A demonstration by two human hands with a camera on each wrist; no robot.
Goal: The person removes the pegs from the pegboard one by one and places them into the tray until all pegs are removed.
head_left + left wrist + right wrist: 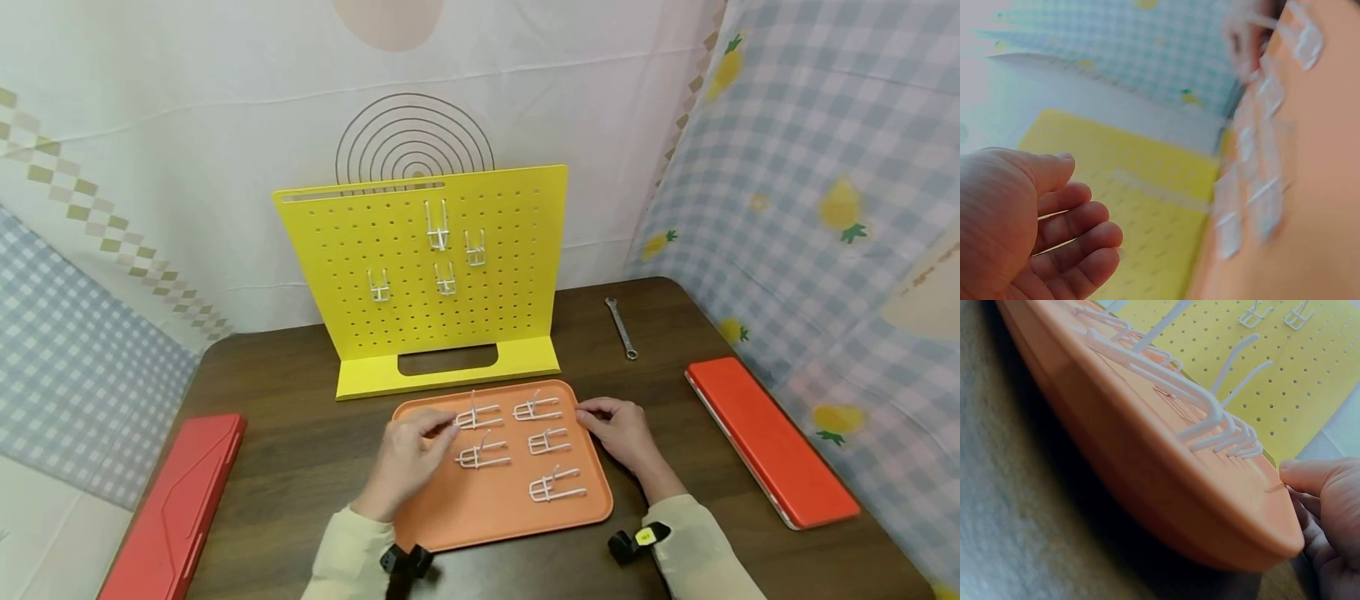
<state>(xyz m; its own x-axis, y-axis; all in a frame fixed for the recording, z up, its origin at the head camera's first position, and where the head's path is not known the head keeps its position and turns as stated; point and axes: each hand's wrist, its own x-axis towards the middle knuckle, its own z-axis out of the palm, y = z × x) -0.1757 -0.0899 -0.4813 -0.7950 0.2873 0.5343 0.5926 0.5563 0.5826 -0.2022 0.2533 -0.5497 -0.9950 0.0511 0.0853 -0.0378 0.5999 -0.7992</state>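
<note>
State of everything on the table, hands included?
Pegboard: upright
Four board hooks: hanging
Tray: flat, pinched at right rim
Five tray hooks: lying on tray
Left hand: over tray, fingers loosely curled, no hook visible in grasp
Right hand: pinching tray rim
Wrench: lying flat
Left red slab: lying flat
Right red slab: lying flat
</note>
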